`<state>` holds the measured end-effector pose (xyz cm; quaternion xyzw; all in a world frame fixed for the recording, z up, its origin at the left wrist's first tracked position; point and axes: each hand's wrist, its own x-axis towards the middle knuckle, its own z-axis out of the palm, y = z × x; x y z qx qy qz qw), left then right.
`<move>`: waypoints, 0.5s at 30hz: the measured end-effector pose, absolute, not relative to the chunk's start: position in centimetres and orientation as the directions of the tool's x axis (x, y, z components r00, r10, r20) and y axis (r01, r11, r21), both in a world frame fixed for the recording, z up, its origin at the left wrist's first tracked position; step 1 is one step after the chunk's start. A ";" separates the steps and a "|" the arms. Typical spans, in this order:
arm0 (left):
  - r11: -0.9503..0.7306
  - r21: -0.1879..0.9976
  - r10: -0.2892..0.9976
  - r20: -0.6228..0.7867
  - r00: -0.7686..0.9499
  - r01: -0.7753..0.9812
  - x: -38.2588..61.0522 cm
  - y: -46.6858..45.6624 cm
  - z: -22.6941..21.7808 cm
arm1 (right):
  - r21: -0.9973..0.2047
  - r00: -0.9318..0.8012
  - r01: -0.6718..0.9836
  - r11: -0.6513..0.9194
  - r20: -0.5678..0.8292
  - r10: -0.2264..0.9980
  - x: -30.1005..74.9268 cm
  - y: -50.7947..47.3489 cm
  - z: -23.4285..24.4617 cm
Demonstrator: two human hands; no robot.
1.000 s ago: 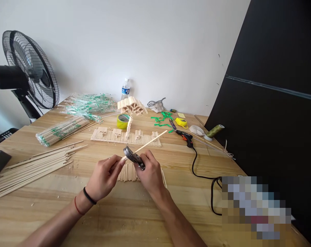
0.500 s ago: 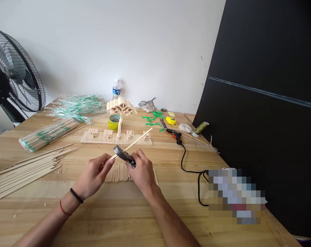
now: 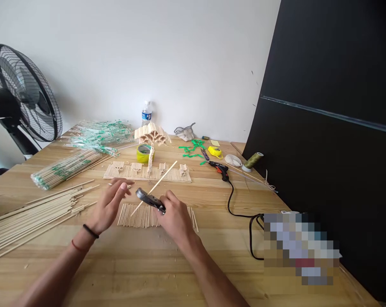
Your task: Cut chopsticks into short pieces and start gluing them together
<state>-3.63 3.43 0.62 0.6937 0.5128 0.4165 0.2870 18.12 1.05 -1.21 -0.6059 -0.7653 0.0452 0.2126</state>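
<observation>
Wide pale-brown wooden counter [image 3: 125, 268] with stick craft, round black wire-caged fan [image 3: 25, 96] beyond its far left edge.
Long loose pale wooden sticks [image 3: 42, 213] lie at left; behind them, a clear-and-green plastic-wrapped stick bundle [image 3: 67, 168]. Toward the back, a tree-shaped model of pale sticks [image 3: 152, 134] rises upright on a flat stick base [image 3: 125, 171]. Bare hands: right hand [image 3: 175, 215] grasps a dark grey metal hand cutter; left hand [image 3: 109, 204] is released, fingers spread, near the cutter's head. Row of short pale sticks [image 3: 145, 218] lies below and between the hands. Dark grey metal hand cutter [image 3: 150, 199] has one slim pale wooden stick [image 3: 162, 181] slanting across its head; cannot tell if its jaws pinch it.
</observation>
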 end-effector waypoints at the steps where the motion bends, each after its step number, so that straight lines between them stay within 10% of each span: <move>1: -0.268 0.897 0.962 0.228 0.150 0.352 -3.0 2.7 1.0 | -0.319 -0.203 0.906 0.278 0.251 0.947 17.8 0.8 -1.1; 6: -0.033 0.998 0.966 0.018 0.256 0.053 -1.1 0.7 1.5 | -0.302 -0.292 0.894 0.331 0.169 0.942 16.2 -0.2 -0.9; 15: -0.019 0.999 0.983 0.012 0.184 0.040 -1.0 0.9 1.1 | -0.270 -0.297 0.908 0.321 0.126 0.946 15.7 -0.4 -1.0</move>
